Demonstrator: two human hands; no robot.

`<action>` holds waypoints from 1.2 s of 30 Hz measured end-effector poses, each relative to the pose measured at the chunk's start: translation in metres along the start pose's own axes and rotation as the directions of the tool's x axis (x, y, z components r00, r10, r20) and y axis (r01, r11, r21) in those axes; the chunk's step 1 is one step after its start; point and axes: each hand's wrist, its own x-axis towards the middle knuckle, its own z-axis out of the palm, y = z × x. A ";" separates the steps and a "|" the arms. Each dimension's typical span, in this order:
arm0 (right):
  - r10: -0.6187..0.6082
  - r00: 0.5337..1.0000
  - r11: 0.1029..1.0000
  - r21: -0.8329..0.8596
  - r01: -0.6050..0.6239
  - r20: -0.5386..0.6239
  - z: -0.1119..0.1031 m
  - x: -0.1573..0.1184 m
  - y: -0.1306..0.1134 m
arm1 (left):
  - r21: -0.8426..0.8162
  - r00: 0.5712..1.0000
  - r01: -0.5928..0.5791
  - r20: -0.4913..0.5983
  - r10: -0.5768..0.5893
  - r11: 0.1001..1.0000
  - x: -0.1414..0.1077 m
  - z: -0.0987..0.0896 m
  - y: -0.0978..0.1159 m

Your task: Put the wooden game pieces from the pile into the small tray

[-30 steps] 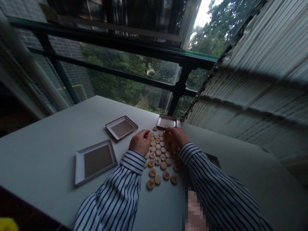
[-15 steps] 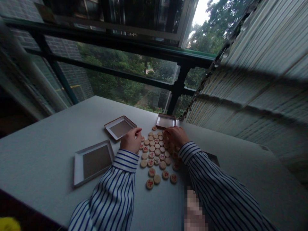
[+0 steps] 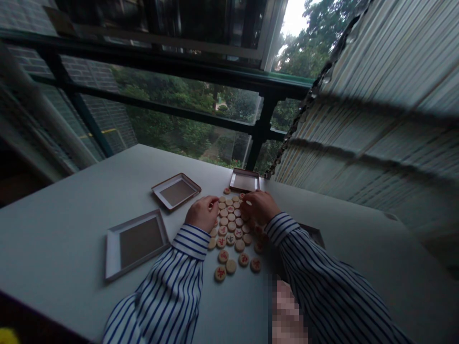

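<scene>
Round wooden xiangqi pieces (image 3: 232, 224) lie in a loose cluster on a white table (image 3: 71, 215), some showing red characters, one a dark character, others blank side up. My left hand (image 3: 203, 213) is at the left edge of the cluster, fingers curled with thumb and forefinger pinched together; anything in the pinch is hidden. My right hand (image 3: 261, 207) reaches over the right side of the cluster, its bent fingertips down among the pieces and covering several of them. Thumb and forefinger are brought together there, and whether a piece sits between them is not visible.
Shallow open box parts stand around the cluster: one at front left (image 3: 138, 244), another behind it (image 3: 177, 191), and a third at the back (image 3: 244, 180). A dark tray (image 3: 313, 235) is partly hidden by my right sleeve. Beyond the table are a window railing (image 3: 161, 107) and a pale curtain (image 3: 358, 119).
My left hand has moved right, closer over the left edge of the cluster. My right hand stays over the right side, its fingers shifted slightly. The whole view has drifted a little.
</scene>
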 end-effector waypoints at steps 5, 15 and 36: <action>0.038 0.999 0.999 -0.035 -0.037 0.037 -0.004 0.005 -0.004 | -0.001 1.000 0.000 0.010 0.000 1.000 -0.001 -0.001 0.004; 0.121 0.988 0.992 -0.038 -0.118 0.095 -0.007 0.013 -0.009 | -0.013 0.999 -0.043 -0.002 0.043 0.999 -0.003 0.006 0.006; 0.104 0.994 0.756 0.648 -0.097 0.028 -0.003 0.006 0.018 | -0.029 0.979 -0.191 -0.073 0.188 0.981 -0.006 0.013 0.013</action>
